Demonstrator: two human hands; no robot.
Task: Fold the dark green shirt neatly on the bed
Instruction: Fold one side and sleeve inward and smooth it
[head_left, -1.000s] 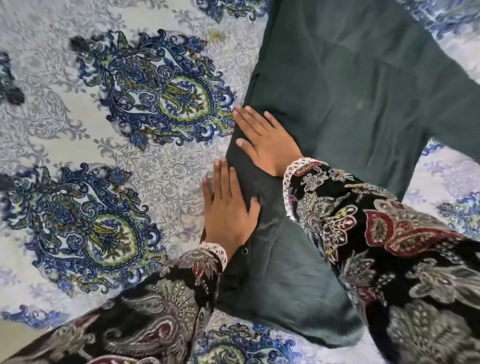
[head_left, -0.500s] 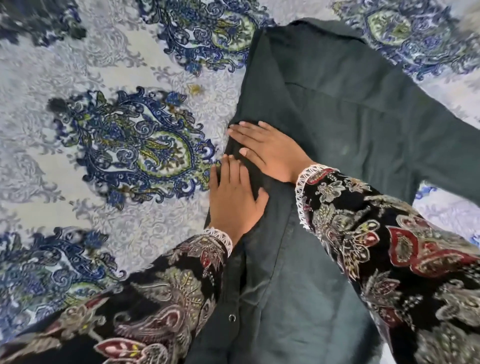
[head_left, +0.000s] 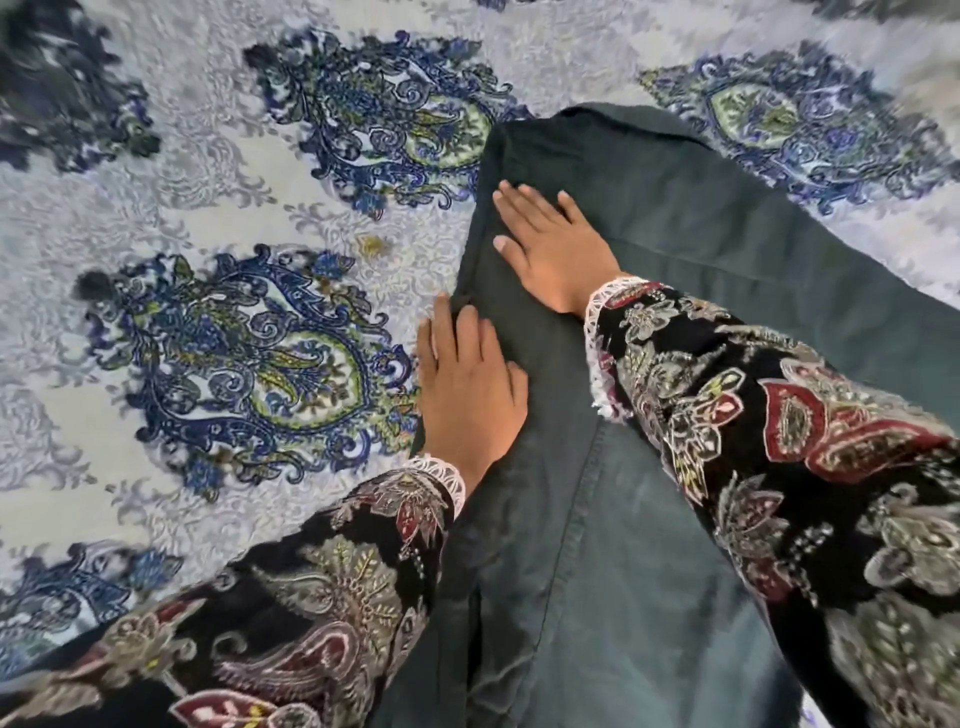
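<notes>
The dark green shirt (head_left: 691, 249) lies spread on the bed, running from the upper middle down to the bottom edge, with a folded edge along its left side. My right hand (head_left: 556, 249) rests flat on the shirt near that left fold, fingers apart and pointing up-left. My left hand (head_left: 467, 389) lies lower, palm down on the fold's edge, its fingertips curled slightly at a small pucker of cloth. Both arms wear dark sleeves with a paisley pattern and white lace cuffs. The right sleeve hides part of the shirt's lower right.
The bed (head_left: 208, 208) is covered with a pale grey-blue sheet printed with large blue and green paisley medallions. The sheet stretches to the left and above the shirt. A button placket seam (head_left: 571, 519) runs down the shirt's lower part.
The view has shifted so the shirt's top end now shows. Both hands have slid up along the shirt's left fold, still pressing flat on the cloth.
</notes>
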